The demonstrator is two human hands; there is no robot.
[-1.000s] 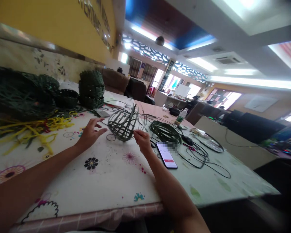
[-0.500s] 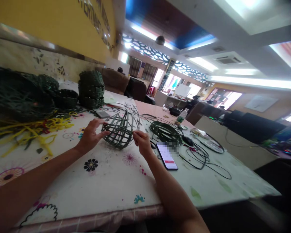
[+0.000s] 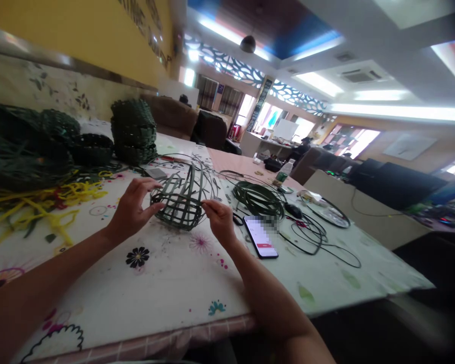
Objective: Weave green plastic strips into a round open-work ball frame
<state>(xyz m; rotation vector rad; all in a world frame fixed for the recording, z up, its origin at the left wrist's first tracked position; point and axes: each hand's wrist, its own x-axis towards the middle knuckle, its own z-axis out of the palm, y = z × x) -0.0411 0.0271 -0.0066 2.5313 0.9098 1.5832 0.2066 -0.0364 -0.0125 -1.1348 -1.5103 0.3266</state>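
A partly woven dark green basket (image 3: 179,211) rests on the flowered tablecloth (image 3: 151,298), its loose upright strips splaying up and away from me. My left hand (image 3: 136,205) holds the basket's left side, the thumb on the near side and the fingers over the edge. At the right side of the weave, my right hand (image 3: 219,216) pinches a thin green strip between thumb and fingertips. The strip's far end is too fine to follow.
Right of the basket lie a coil of green strips (image 3: 256,199), a phone (image 3: 261,237) and a black mouse (image 3: 293,210). A bottle (image 3: 285,172) stands behind them. Finished green baskets (image 3: 133,130) and yellow strips (image 3: 66,202) occupy the left side.
The view has shifted slightly, so most things sit a little further left and higher. Both hands keep their hold at the basket; the right wrist seems turned a little.
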